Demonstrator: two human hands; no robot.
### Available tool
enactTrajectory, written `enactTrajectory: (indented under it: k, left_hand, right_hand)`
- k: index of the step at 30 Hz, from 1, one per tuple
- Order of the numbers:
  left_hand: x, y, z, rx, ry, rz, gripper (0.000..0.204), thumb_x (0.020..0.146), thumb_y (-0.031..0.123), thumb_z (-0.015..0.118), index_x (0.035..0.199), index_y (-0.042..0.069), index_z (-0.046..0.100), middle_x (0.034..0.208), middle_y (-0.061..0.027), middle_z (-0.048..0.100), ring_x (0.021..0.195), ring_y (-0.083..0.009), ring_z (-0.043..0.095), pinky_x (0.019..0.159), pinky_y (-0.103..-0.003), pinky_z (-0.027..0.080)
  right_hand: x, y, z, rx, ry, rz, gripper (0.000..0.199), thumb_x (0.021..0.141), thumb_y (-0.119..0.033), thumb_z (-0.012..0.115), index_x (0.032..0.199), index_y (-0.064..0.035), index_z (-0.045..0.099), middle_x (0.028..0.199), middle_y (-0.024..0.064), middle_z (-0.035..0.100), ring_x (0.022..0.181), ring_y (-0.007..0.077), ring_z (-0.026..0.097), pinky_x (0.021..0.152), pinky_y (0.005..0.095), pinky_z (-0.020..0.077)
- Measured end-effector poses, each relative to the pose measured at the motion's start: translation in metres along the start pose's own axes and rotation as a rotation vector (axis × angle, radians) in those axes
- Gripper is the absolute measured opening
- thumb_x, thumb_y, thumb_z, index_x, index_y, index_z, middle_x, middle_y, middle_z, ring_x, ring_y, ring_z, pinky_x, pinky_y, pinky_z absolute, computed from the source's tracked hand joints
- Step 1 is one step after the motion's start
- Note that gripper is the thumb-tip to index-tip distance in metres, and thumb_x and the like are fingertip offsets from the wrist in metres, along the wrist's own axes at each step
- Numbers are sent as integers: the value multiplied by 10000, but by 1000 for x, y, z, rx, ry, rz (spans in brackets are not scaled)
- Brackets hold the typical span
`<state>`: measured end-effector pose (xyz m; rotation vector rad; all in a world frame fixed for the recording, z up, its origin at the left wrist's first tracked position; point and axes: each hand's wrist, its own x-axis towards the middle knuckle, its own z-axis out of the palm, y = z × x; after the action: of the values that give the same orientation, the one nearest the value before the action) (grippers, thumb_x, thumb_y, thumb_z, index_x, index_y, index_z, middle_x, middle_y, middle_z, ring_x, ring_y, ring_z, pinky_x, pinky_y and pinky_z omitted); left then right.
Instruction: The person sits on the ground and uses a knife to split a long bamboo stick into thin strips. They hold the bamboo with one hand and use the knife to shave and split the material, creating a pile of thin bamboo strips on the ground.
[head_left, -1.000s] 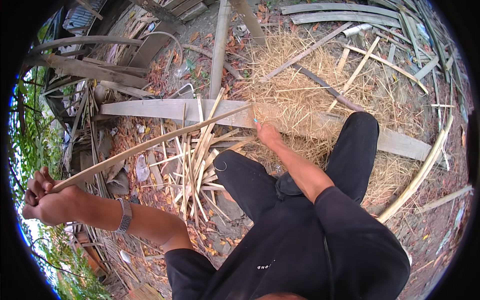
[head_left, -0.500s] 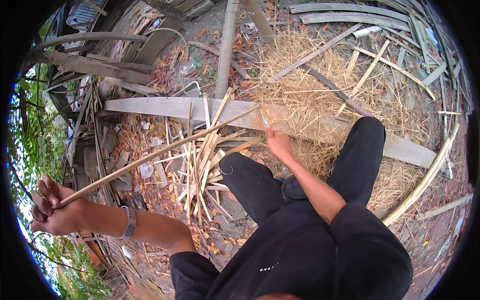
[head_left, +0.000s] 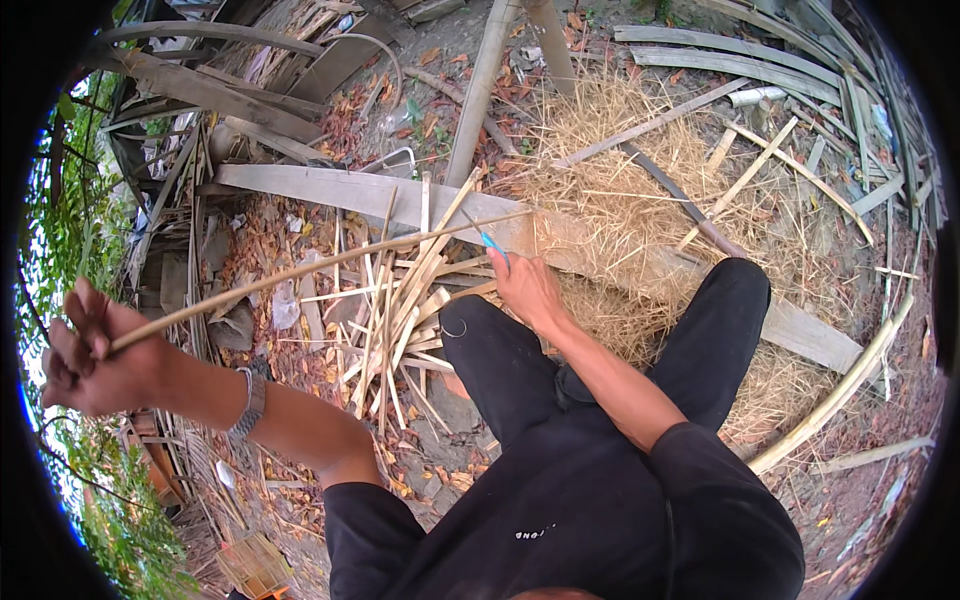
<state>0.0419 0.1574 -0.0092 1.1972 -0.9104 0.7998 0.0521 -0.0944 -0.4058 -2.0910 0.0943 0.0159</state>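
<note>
My left hand [head_left: 95, 350], out at the far left with a watch [head_left: 250, 402] on its wrist, grips one end of a long thin bamboo strip [head_left: 300, 268]. The strip slants up to the right and its other end lies over a grey wooden plank [head_left: 330, 188]. My right hand [head_left: 530, 290] is closed round a knife with a light-blue handle [head_left: 490, 243], near the strip's far end. The thin dark blade points up and left, by the strip; whether it touches cannot be made out. Below the strip lies a loose pile of split strips [head_left: 405, 310].
Curly pale shavings [head_left: 600, 120] heap over the plank and ground ahead. A dark curved stick [head_left: 668, 188] lies on them. Long slats [head_left: 720, 60] are stacked at the far right, and a curved bamboo piece [head_left: 840, 400] lies at the right. Boards [head_left: 210, 95] lean at the left.
My right hand has shifted left along the strip with the knife, whose blade now shows. My left hand has moved up and slightly left, leaving the strip less steep.
</note>
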Motion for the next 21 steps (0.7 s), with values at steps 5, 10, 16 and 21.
enactTrajectory:
  k: [5,10,16,21]
  left_hand:
    - [0,-6,8,-22,111,-71,546,955,529,297,540,174,320,448,38,251,444,-112,205,532,-293,253]
    - [-6,-17,28,124,210,20,539,957,537,255,561,172,264,462,33,238,441,-115,201,507,-288,285]
    - [-24,-16,71,268,255,27,534,933,608,221,629,169,235,459,22,231,437,-114,227,530,-297,373]
    - [-24,6,92,344,292,61,540,935,601,225,670,132,258,473,-2,228,436,-122,252,537,-312,403]
  right_hand:
    - [23,20,10,-83,-14,77,631,940,-469,360,798,70,655,731,314,602,729,475,606,672,512,487]
    - [38,39,16,-156,13,118,649,936,-487,351,822,68,667,837,323,615,822,473,608,739,508,492]
    - [43,83,24,-225,2,214,648,937,-522,312,1034,34,631,1020,299,605,981,427,589,851,482,469]
    - [38,78,35,-310,-71,241,609,946,-509,281,1082,-31,634,1124,247,594,1043,372,586,893,481,452]
